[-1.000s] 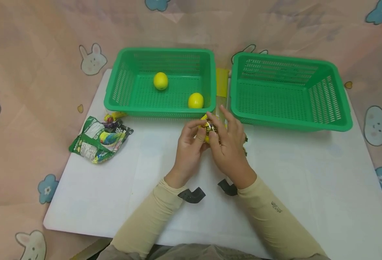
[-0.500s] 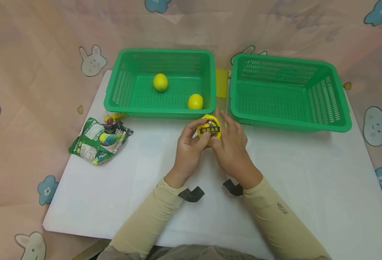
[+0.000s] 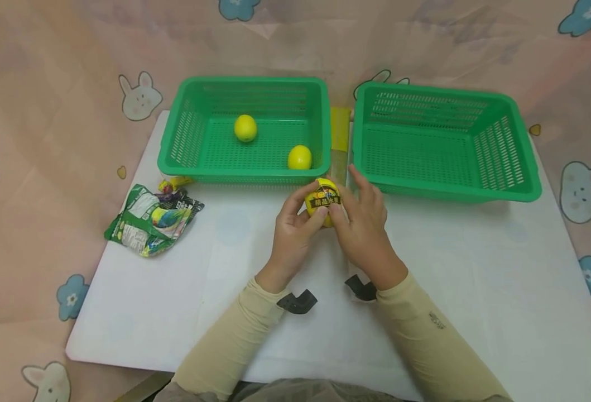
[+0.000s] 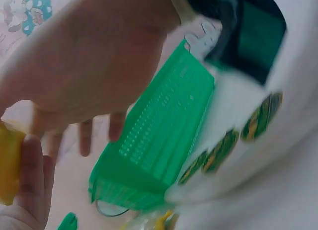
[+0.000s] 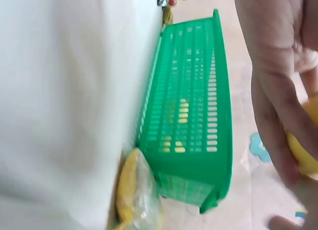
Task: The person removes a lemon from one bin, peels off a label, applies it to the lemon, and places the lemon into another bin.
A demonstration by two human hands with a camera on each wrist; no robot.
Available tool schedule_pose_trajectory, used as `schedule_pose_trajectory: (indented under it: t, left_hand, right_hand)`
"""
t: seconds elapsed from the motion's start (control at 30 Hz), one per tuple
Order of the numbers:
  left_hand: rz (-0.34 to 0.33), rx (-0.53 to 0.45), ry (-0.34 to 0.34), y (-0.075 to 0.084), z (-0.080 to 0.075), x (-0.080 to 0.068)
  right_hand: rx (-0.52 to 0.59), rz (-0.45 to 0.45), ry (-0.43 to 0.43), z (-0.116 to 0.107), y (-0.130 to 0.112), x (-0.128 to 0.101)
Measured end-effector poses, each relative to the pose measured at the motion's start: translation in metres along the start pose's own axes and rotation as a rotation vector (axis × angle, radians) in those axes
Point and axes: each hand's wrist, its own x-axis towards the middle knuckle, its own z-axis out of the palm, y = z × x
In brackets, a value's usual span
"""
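**Wrapped lemon held between 2 hands, short of the baskets**

A yellow lemon in a printed wrapper [image 3: 324,201] is gripped from both sides above the white board [image 3: 174,301]: the left hand [image 3: 295,229] has fingers curled round its left side, and the right hand [image 3: 363,226] pinches its right side. No clear long axis can be told. Just beyond it stands the left green basket [image 3: 174,139], holding 2 bare lemons [image 3: 245,128] [image 3: 299,157]; the right green basket [image 3: 521,167] lies further right. A crumpled packet [image 3: 149,220] lies well apart, left. A patterned pink cloth [image 3: 49,84] backs everything.
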Motion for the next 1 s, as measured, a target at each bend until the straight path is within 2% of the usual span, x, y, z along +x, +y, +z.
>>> schedule_pose_trajectory:
  t: [0.07,0.13,0.2,0.3,0.47,0.53,0.63,0.73,0.87,0.93,1.0]
  left_hand:
    - [0.016,0.043,-0.018,0.001,-0.001,0.002]
    - [0.029,0.081,-0.038,0.001,-0.001,0.005]
    - [0.025,0.103,-0.044,0.000,-0.002,0.008]
    - [0.011,0.086,-0.038,-0.003,-0.003,0.011]
    - [0.003,0.072,-0.034,-0.004,-0.007,0.017]
    - [0.006,0.080,-0.039,-0.004,-0.007,0.021]
    - [0.011,0.106,-0.061,-0.001,-0.002,0.032]
    - [0.015,0.150,-0.102,0.005,0.010,0.051]
    - [0.016,0.243,-0.184,0.013,0.041,0.088]
    - [-0.010,0.293,-0.216,0.014,0.061,0.109]
    - [-0.076,0.350,-0.233,0.011,0.081,0.129]
  right_hand:
    - [-0.038,0.011,-0.041,-0.004,0.004,0.001]
    - [-0.064,-0.011,-0.033,-0.011,0.008,0.002]
    - [-0.077,-0.026,0.017,-0.023,0.012,0.004]
    - [-0.099,-0.016,0.145,-0.051,0.024,0.007]
    - [-0.141,0.163,0.267,-0.094,0.067,0.003]
    - [-0.172,0.237,0.271,-0.102,0.086,-0.003]
    - [-0.212,0.293,0.265,-0.103,0.107,-0.010]
    - [-0.233,0.294,0.275,-0.100,0.118,-0.013]
    - [-0.234,0.266,0.309,-0.096,0.121,-0.013]
    - [-0.234,0.260,0.317,-0.096,0.121,-0.013]
    - [-0.221,0.253,0.329,-0.095,0.122,-0.012]
